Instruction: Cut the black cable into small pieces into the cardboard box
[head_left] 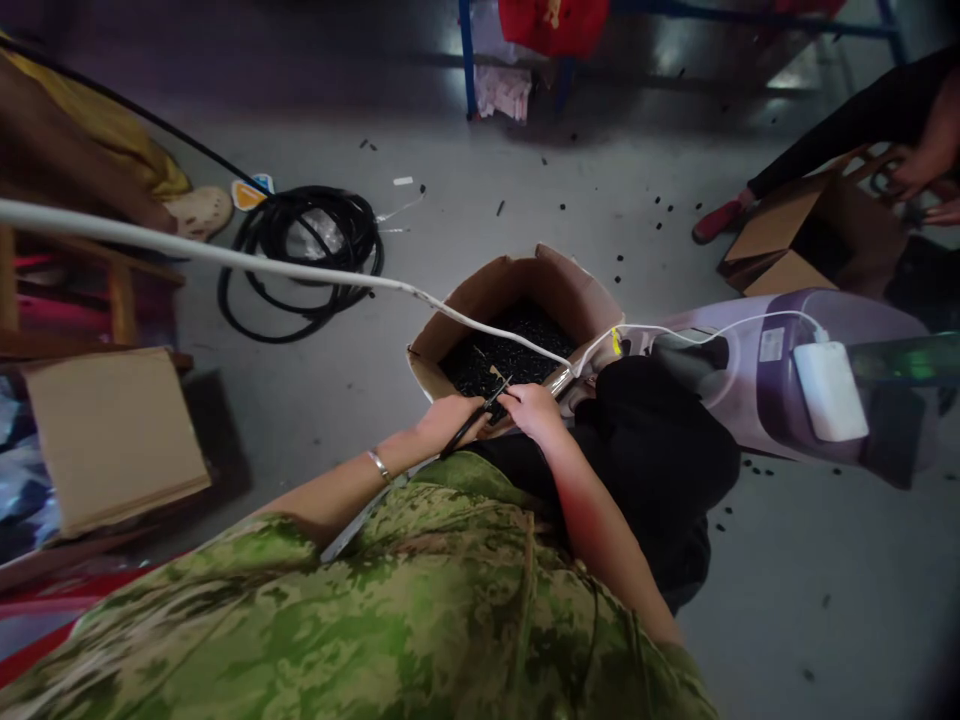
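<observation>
My left hand (452, 420) is closed around a thin black strip-like piece (463, 434), whose far end sticks up between my two hands. My right hand (534, 408) has its fingers pinched together close to that end; what lies between them is too small to tell. A small tan bit (496, 372) shows just beyond the fingertips. Both hands are over the near edge of an open cardboard box (581, 285). Inside it lies a heap of small black pieces (517, 335).
A white cable (300, 268) crosses above the box. Coiled black hose (300, 320) lies on the floor at left. To the right is a purple-grey machine (739, 370) carrying a white power bank-like block (830, 390). Another person's hands (930, 165) are over a second box (776, 225).
</observation>
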